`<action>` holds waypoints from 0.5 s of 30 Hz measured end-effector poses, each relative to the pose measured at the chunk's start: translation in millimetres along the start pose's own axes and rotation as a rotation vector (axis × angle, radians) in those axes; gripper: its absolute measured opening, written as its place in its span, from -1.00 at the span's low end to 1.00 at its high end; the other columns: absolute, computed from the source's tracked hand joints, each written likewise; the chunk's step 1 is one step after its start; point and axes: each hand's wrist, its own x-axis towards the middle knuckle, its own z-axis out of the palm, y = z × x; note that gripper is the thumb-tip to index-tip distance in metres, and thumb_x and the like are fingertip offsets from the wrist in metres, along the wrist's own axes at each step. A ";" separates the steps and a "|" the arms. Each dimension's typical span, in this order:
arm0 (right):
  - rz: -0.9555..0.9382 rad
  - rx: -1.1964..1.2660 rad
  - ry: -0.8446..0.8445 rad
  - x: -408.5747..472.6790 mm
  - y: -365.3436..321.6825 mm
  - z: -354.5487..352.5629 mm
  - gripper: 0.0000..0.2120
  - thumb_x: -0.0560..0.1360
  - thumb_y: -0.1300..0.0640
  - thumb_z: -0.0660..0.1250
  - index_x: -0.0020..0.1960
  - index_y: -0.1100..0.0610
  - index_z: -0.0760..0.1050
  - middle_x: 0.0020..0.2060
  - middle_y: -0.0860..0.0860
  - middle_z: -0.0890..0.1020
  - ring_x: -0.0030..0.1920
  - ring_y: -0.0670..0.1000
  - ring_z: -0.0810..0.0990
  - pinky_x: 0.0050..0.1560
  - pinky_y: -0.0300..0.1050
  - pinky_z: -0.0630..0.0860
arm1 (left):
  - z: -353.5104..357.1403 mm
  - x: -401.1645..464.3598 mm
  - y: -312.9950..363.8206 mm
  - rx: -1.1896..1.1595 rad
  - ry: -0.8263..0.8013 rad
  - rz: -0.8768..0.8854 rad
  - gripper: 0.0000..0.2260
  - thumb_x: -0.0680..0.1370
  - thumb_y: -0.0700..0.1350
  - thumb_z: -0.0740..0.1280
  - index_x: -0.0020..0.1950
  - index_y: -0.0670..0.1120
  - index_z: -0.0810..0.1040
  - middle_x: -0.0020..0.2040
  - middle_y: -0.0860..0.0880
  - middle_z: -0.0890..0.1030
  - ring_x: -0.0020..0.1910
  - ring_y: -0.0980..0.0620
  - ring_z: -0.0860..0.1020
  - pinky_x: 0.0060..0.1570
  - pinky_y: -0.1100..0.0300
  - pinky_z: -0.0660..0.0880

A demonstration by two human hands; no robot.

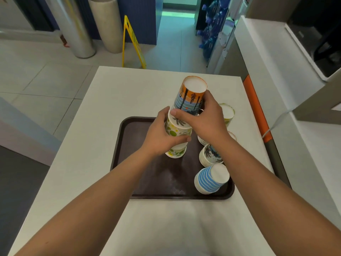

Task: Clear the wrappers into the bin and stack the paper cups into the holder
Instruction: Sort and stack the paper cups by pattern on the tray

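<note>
An upside-down stack of paper cups stands on the dark brown tray. My left hand grips its lower part, cups with green and yellow spots. My right hand grips an orange and blue palm-print cup at the top of that stack. Along the tray's right side are a blue-striped stack, a palm-print stack and a further stack mostly hidden by my right wrist. A green-patterned cup stands behind my right hand. No wrappers or holder show.
The tray lies on a white table. A white counter with an orange edge strip runs along the right. On the floor beyond the table stand a yellow sign and two tall cylinders.
</note>
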 end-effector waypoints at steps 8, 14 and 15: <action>-0.050 0.024 0.061 5.7 -26.1 -14.5 -0.36 0.24 -0.12 0.61 0.23 0.01 0.45 0.02 -0.21 0.61 0.03 -0.22 0.61 -0.02 -0.36 0.55 | -2.0 6.3 1.5 0.053 0.015 0.026 -0.28 0.22 0.12 0.63 0.29 0.04 0.44 0.12 0.17 0.60 0.06 0.27 0.55 0.00 0.32 0.48; -0.105 0.096 0.138 8.3 -45.2 -28.0 -0.32 0.25 -0.12 0.60 0.27 0.06 0.46 0.11 -0.14 0.64 0.09 -0.20 0.62 0.07 -0.16 0.61 | -6.0 1.5 5.3 0.053 0.061 0.026 -0.31 0.23 0.14 0.62 0.28 0.06 0.46 0.10 0.18 0.60 0.04 0.24 0.56 -0.04 0.38 0.45; -0.115 0.115 0.153 8.6 -47.5 -31.6 -0.32 0.25 -0.13 0.60 0.27 0.06 0.46 0.11 -0.13 0.64 0.10 -0.18 0.63 0.08 -0.11 0.62 | -6.7 1.3 5.8 0.052 0.071 0.024 -0.32 0.23 0.15 0.62 0.28 0.07 0.46 0.10 0.19 0.60 0.05 0.23 0.57 -0.01 0.33 0.47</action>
